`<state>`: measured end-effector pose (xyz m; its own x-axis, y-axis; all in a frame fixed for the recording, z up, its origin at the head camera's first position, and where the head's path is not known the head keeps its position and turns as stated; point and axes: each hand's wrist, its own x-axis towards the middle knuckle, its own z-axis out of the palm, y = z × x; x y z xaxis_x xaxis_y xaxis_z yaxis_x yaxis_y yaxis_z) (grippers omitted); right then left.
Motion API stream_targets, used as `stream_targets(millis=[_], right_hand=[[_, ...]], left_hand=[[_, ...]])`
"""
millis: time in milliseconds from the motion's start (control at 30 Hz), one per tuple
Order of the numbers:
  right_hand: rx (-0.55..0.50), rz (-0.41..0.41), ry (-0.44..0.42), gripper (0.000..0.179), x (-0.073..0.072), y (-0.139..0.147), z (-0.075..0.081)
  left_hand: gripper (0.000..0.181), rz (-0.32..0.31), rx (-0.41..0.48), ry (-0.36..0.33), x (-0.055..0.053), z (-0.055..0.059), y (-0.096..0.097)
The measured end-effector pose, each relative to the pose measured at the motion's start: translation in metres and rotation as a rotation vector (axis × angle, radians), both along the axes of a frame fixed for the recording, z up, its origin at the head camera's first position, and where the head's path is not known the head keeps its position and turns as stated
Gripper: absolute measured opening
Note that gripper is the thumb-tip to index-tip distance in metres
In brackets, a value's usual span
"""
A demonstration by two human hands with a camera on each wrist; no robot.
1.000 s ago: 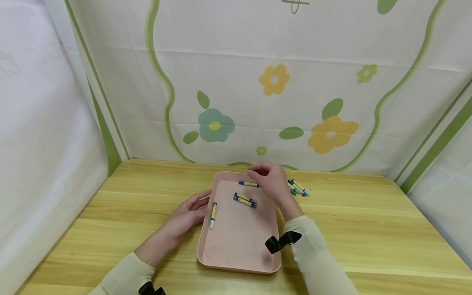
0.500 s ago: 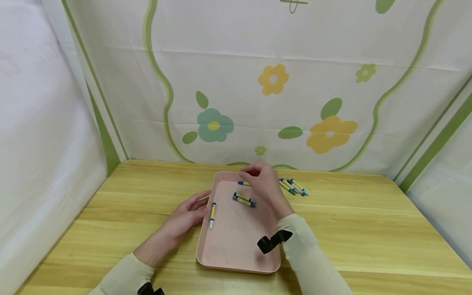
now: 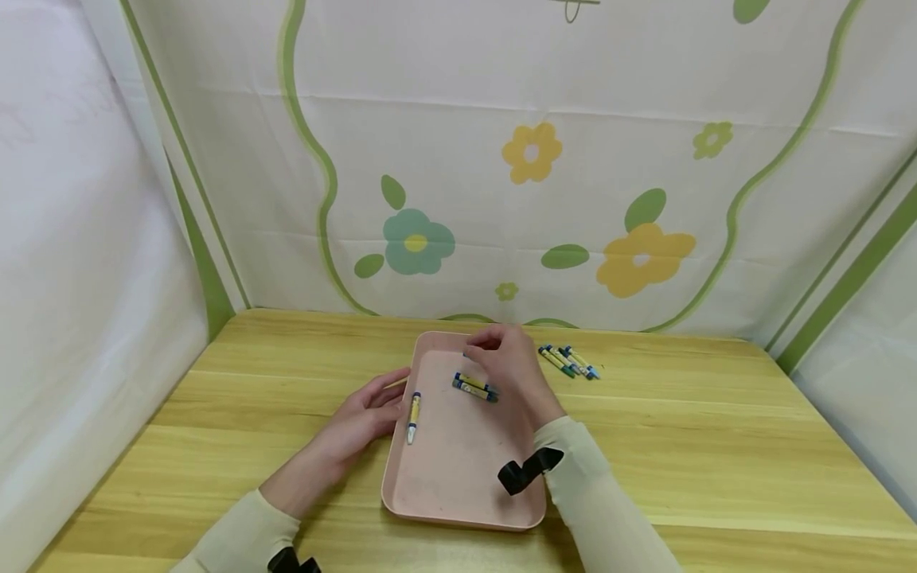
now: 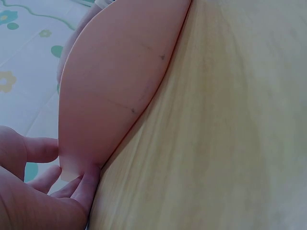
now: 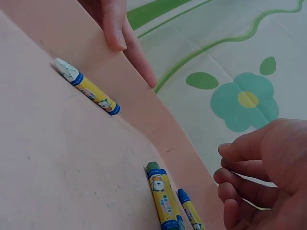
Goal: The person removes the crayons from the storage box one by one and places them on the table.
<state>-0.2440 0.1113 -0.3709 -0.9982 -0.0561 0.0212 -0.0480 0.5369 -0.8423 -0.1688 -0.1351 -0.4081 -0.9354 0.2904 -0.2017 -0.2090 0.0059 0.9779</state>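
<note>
A pink tray lies on the wooden table. My left hand touches its left side, with the thumb near the rim and fingers against the outer wall in the left wrist view. My right hand is above the tray's far end, its fingers loosely bent. A blue crayon lies just beside those fingers in the right wrist view; in the head view the hand mostly hides it. Two crayons, the nearer one a dark green crayon, lie side by side. Along the left wall rests a white crayon.
Several more crayons lie loosely together on the table, right of the tray's far end. A white flower-printed curtain stands behind the table's back edge, and plain cloth hangs at the left.
My right hand has moved left over the tray's far end, then slightly down, covering most of the blue crayon. More of the crayons on the table show now. The left hand stays put.
</note>
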Motion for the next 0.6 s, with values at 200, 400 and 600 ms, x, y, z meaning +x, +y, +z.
stream_targets(millis=[200, 400, 600], right_hand=[[0.028, 0.002, -0.038, 0.016, -0.0021, 0.0025, -0.0018], [0.068, 0.029, -0.058, 0.017, -0.0004, 0.0037, -0.0036], [0.108, 0.046, -0.082, 0.016, 0.0, 0.0051, -0.0064]], left_hand=[[0.063, -0.003, -0.007, -0.001, 0.0003, 0.0011, 0.0001], [0.062, 0.006, -0.014, -0.004, 0.0014, 0.0019, -0.001], [0.062, 0.002, -0.013, -0.004, 0.0016, 0.0018, -0.0011]])
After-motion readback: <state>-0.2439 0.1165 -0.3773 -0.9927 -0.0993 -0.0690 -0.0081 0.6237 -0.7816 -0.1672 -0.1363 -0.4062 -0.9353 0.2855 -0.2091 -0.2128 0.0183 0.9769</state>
